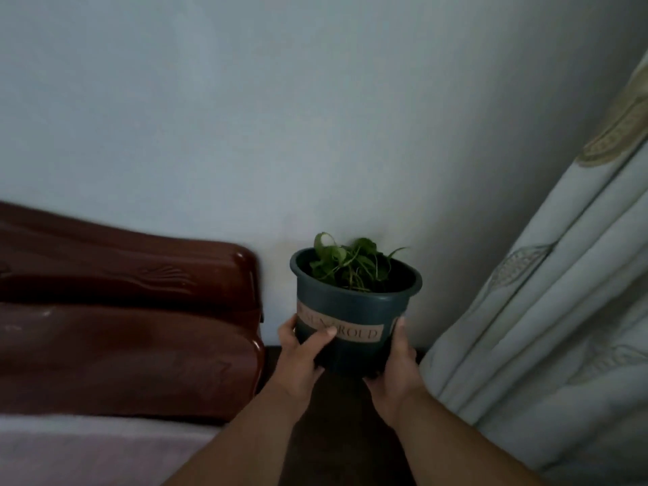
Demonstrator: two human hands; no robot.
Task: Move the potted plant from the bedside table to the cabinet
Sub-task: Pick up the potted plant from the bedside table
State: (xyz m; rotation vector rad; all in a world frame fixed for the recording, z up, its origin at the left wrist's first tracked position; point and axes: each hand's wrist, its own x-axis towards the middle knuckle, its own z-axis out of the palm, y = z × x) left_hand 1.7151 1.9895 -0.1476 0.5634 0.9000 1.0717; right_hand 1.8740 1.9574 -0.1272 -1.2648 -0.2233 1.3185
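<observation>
The potted plant [354, 306] is a dark teal plastic pot with a beige lettered label and a few thin green leaves. It is upright in front of the pale wall, over the dark bedside table [336, 426]. My left hand [301, 349] grips the pot's lower left side, thumb across the label. On the lower right side my right hand [396, 366] holds it, fingers hidden behind the pot. Whether the pot's base touches the table I cannot tell. The cabinet is not in view.
A glossy reddish-brown wooden headboard [126, 310] stands to the left, with pinkish-white bedding [87, 450] below it. A pale patterned curtain [547, 310] hangs close on the right. The wall [280, 135] is right behind the pot.
</observation>
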